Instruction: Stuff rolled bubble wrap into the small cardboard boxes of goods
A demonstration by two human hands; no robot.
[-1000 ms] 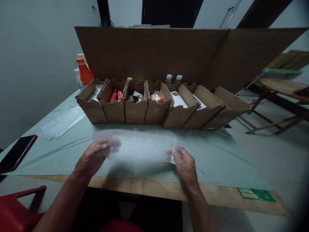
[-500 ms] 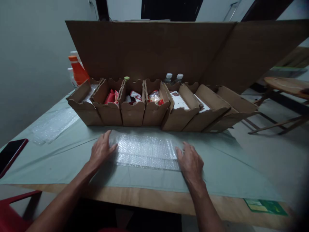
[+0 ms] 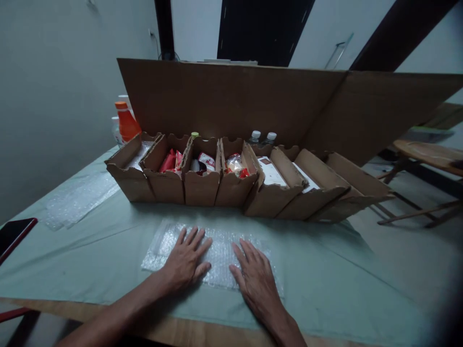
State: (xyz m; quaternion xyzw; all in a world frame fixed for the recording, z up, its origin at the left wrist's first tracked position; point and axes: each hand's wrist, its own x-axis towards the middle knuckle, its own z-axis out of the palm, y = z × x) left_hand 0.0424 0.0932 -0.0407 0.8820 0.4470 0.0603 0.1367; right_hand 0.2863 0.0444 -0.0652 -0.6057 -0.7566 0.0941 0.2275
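Note:
A clear sheet of bubble wrap point(image 3: 159, 248) lies flat on the pale green table cover point(image 3: 325, 270) in front of me. My left hand point(image 3: 186, 260) rests palm down on its middle, fingers spread. Beside it, my right hand point(image 3: 255, 277) also lies flat and open on the sheet, fingers stretched forward. Neither hand grips anything. Behind the sheet stands a row of small cardboard boxes point(image 3: 202, 180), some holding red and white packets.
A tall cardboard wall point(image 3: 231, 99) stands behind the boxes. An orange bottle point(image 3: 127, 121) is at the back left, two capped bottles point(image 3: 262, 137) behind the boxes. More bubble wrap point(image 3: 77, 200) and a dark phone point(image 3: 14, 231) lie left. Wooden furniture point(image 3: 427, 159) stands right.
The bubble wrap was held up by its two ends, then laid on the table. Both hands moved from its ends to its middle and now press flat on it.

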